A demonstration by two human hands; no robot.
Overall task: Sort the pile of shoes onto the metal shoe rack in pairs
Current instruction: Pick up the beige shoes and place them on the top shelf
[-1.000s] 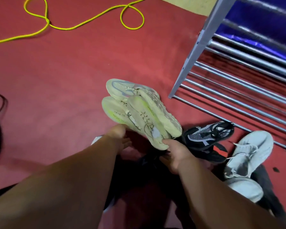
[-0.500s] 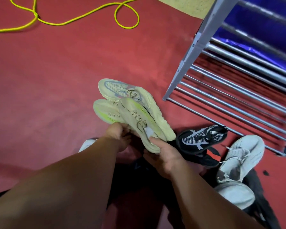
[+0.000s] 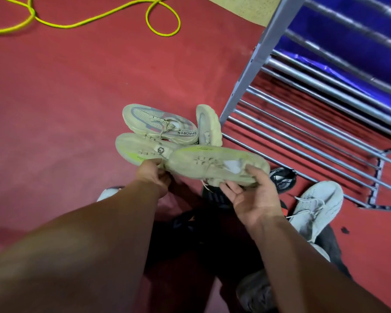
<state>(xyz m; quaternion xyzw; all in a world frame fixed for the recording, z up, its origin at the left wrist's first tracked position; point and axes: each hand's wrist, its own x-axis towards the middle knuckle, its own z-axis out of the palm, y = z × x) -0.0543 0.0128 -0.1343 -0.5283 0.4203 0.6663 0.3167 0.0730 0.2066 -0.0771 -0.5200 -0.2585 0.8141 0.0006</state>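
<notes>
- Left hand (image 3: 154,175): forearm stretched forward, thumb and fingers pinching one beige shoe (image 3: 138,152).
- Right hand (image 3: 253,195): palm up, fingers curled round the heel of the matching shoe (image 3: 217,163).
- Risk: the right-hand hold looks shallow, so the shoe could tip off.
- Just beyond the hands: two lookalike shoes (image 3: 158,123), so mispairing is possible.
- Right of the hands: rack (image 3: 303,123).

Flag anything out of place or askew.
One beige shoe is tipped on edge beside the rack post. A yellow cord loops loose across the floor. Left hand and right hand each grip a lime-streaked shoe. Nothing looks damaged.
</notes>
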